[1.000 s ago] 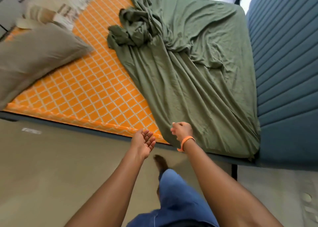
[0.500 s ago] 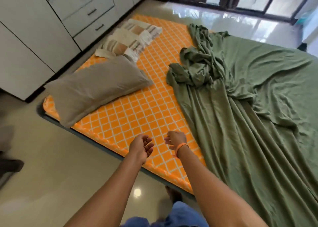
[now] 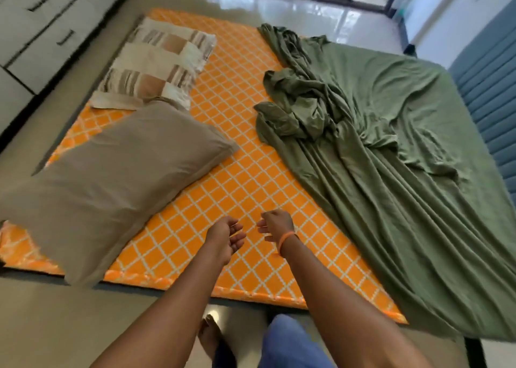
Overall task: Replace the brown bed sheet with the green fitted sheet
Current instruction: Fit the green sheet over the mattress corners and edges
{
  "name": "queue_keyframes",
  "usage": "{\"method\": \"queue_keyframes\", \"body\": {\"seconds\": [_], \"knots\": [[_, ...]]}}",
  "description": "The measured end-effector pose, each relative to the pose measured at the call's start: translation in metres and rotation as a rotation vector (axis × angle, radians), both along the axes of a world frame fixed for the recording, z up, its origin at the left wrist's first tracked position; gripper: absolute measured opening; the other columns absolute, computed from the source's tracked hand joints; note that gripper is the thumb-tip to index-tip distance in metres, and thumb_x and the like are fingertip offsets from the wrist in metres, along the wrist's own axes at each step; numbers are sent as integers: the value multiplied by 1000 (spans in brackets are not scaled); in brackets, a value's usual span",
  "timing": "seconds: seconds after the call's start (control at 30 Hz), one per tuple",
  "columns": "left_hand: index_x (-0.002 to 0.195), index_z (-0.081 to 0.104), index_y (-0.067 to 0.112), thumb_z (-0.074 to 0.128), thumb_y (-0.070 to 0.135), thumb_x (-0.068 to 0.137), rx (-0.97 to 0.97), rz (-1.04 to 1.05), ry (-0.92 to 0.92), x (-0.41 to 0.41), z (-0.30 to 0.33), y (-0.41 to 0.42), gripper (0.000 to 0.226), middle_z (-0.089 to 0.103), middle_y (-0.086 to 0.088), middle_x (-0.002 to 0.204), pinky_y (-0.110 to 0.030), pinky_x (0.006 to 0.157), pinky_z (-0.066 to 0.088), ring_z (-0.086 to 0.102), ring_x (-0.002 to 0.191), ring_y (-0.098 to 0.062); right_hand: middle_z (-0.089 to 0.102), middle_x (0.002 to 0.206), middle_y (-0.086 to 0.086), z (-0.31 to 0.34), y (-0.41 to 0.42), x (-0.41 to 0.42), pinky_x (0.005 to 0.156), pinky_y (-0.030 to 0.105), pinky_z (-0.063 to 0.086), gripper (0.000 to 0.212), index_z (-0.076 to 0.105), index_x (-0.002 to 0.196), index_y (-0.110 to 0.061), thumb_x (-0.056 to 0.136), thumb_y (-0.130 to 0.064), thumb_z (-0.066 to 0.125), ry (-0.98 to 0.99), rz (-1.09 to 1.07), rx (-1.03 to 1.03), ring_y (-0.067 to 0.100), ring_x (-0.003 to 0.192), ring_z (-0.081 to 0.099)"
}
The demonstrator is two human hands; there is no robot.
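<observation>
One green fitted sheet, covering the right half of the bed: flattish on the far right, bunched in a crumpled heap along its left edge mid-bed, near edge hanging over the bed's front side. No hand touches it.

Two hands, both held over bare mattress near the front edge. Left hand: palm turned inward, fingers loosely curled, holding nothing. Right hand: orange wristband, fingers loosely bent, also holding nothing. Hands just apart from each other.

Two pillows on the left half: one taupe pillow nearest, one striped brown-and-cream pillow behind it, touching.

Surface: orange mattress with white diamond grid. Blue padded headboard at right. White drawers at left, glossy tile floor, dark-framed windows at far end.

Versus 0.5 s ago: view has shifted left and nearer the bed; hands keep the same posture, further over the mattress. Sheet and pillows unmoved.
</observation>
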State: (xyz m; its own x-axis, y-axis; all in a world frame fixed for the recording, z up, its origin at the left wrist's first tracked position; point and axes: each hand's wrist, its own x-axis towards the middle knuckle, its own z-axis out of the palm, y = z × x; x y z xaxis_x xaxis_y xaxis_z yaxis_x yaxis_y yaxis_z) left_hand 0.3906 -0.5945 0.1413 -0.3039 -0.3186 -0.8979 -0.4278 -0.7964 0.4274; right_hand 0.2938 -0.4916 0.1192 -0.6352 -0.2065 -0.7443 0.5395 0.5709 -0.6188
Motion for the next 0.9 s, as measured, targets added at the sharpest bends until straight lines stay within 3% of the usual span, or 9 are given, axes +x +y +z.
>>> {"method": "queue_keyframes", "body": {"seconds": [0.2, 0.3, 0.4, 0.53, 0.63, 0.73, 0.8, 0.83, 0.9], "knots": [[131, 55, 10, 48, 33, 103, -207, -345, -60, -72, -50, -70, 37, 60, -7, 113, -37, 63, 51, 63, 90, -28, 72, 87, 10, -38, -69, -61, 62, 33, 50, 18, 62, 91, -11, 97, -28, 56, 81, -107, 45, 25, 76, 67], [129, 58, 15, 52, 31, 99, -543, -613, -127, -100, -84, -120, 34, 61, -7, 121, -44, 86, 55, 63, 104, -28, 70, 94, 12, -80, -131, -93, 68, 41, 55, 30, 60, 99, -11, 94, -40, 60, -117, -6, 44, 29, 88, 67], [141, 48, 14, 55, 22, 96, -887, -875, -215, -110, -111, -179, 46, 50, -12, 142, -41, 101, 44, 51, 127, -32, 67, 102, 15, -123, -193, -100, 75, 50, 56, 42, 60, 96, -8, 89, -49, 64, -251, 56, 24, 31, 93, 65], [156, 15, 9, 54, 22, 98, -1081, -852, -495, -100, -139, -285, 72, 23, -20, 157, -46, 106, 37, 41, 132, -44, 60, 118, 13, -172, -264, -79, 64, 37, 47, 83, 52, 133, -7, 75, -63, 70, -386, 73, -33, 30, 99, 59], [157, -2, 8, 61, 25, 95, -1044, -841, -684, -76, -151, -351, 89, 1, -20, 162, -48, 109, 34, 30, 140, -45, 57, 118, 11, -180, -303, -63, 66, 39, 45, 71, 53, 131, -13, 78, -56, 74, -507, -19, -98, 28, 95, 55], [156, -8, 8, 77, 36, 81, -984, -834, -803, -61, -150, -402, 117, -4, -21, 162, -53, 111, 31, 21, 143, -46, 57, 128, 9, -187, -336, -57, 80, 45, 47, 50, 52, 117, -13, 82, -34, 79, -444, -147, -177, 23, 97, 56], [155, -11, 6, 86, 47, 67, -971, -932, -855, -54, -154, -427, 137, 6, -23, 161, -54, 111, 30, 22, 142, -44, 60, 128, 9, -189, -356, -52, 85, 44, 44, 36, 50, 109, -15, 85, -20, 77, -360, -152, -204, 18, 92, 57], [155, -4, 5, 87, 49, 64, -951, -971, -850, -54, -157, -435, 137, 21, -23, 157, -52, 109, 33, 29, 139, -44, 61, 128, 10, -189, -364, -50, 83, 45, 44, 35, 49, 109, -16, 86, -16, 75, -344, -141, -202, 16, 89, 58], [142, 36, 4, 83, 41, 73, -970, -1034, -755, -55, -166, -447, 92, 52, -22, 136, -49, 99, 45, 48, 125, -43, 63, 123, 12, -188, -381, -44, 75, 46, 48, 37, 47, 113, -15, 87, -10, 72, -316, -168, -212, 17, 85, 60]]}}
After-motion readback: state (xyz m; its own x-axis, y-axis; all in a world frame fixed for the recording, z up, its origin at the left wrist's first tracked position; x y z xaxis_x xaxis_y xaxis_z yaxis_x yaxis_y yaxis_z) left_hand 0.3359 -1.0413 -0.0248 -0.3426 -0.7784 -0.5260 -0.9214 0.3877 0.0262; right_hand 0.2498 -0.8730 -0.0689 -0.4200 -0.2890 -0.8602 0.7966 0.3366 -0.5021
